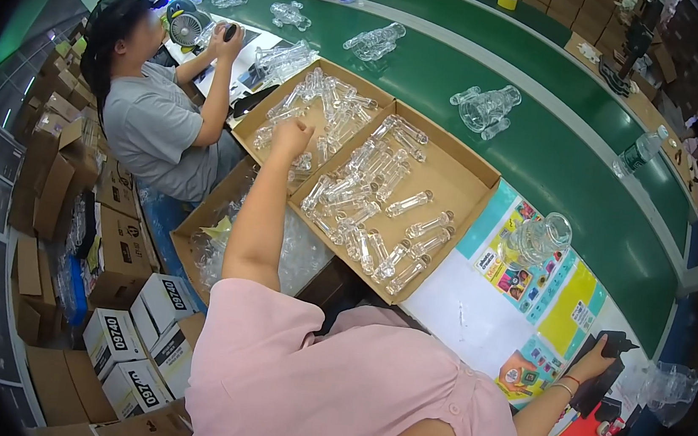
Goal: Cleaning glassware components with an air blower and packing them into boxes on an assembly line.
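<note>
My left hand [292, 137] reaches over the left cardboard tray [319, 114], its fingers curled down among clear glass-like tubes [344, 117]. What those fingers pinch, if anything, is too small to make out. More clear tubes with rounded ends [379, 170] lie loose in the adjoining right tray [464, 172]. Far to the right, my right hand [593, 365] grips a flat black object [597, 387] at the table edge; its exact kind does not show. A clear, rounded vessel [544, 238] stands on a colourful printed sheet [522, 266] between the right tray and that hand.
Several clear assembled pieces [486, 111] sit along the green table [433, 65]. A water bottle [635, 153] stands at the far right. At left, a co-worker in grey [160, 117] holds a dark item. A box of clear plastic wrapping [223, 243] and stacked cartons [111, 338] are below.
</note>
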`<state>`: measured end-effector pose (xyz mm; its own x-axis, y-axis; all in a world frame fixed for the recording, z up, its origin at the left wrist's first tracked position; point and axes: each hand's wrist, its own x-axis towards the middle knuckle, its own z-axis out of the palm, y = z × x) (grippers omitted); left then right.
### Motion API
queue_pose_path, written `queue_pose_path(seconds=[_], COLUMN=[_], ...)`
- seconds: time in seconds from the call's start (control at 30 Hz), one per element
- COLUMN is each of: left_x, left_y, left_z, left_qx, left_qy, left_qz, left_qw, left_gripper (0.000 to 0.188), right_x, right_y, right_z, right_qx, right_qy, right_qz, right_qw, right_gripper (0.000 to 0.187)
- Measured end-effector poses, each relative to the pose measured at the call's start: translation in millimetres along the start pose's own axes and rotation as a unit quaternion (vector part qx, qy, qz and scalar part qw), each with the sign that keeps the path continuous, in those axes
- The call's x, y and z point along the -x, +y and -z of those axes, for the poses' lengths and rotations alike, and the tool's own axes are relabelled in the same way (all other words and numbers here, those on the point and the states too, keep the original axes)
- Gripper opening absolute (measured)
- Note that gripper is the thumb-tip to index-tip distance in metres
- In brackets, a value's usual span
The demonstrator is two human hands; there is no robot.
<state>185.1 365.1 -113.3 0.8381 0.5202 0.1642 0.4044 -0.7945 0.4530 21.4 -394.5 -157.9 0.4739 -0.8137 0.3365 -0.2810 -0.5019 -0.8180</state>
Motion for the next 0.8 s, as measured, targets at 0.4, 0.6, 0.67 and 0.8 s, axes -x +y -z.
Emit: queue_pose_path(seconds=[0.4,0.6,0.67,0.8], left_x=[22.1,91.7,122.8,168.8], left_y=[21.7,119.3,152.1,186.1], left_z=[-2.5,54.0,73.7,85.9], left_qx=[-0.014,0.576,0.594,0.617], left_qy=[-0.1,-0.103,-0.191,-0.283], left_qz=[0.028,-0.024,-0.015,-0.078], left_qw=[0.994,0.811,0.781,0.73], left_gripper=[0.044,0.022,0.025,0.03], right_x=[6.1,8.6,10.4,15.3], right_y=[-16.4,-15.2,-19.6,-49.8], right_z=[1.1,11.5,16.0,23.7], right_qx=[0.038,-0.023,-0.071,-0.198], right_qy=[0.002,0.09,0.097,0.081], right_qz=[0.007,0.032,0.009,0.034], right_qw=[0.999,0.995,0.993,0.976], right_gripper=[0.045,0.047,0.044,0.039])
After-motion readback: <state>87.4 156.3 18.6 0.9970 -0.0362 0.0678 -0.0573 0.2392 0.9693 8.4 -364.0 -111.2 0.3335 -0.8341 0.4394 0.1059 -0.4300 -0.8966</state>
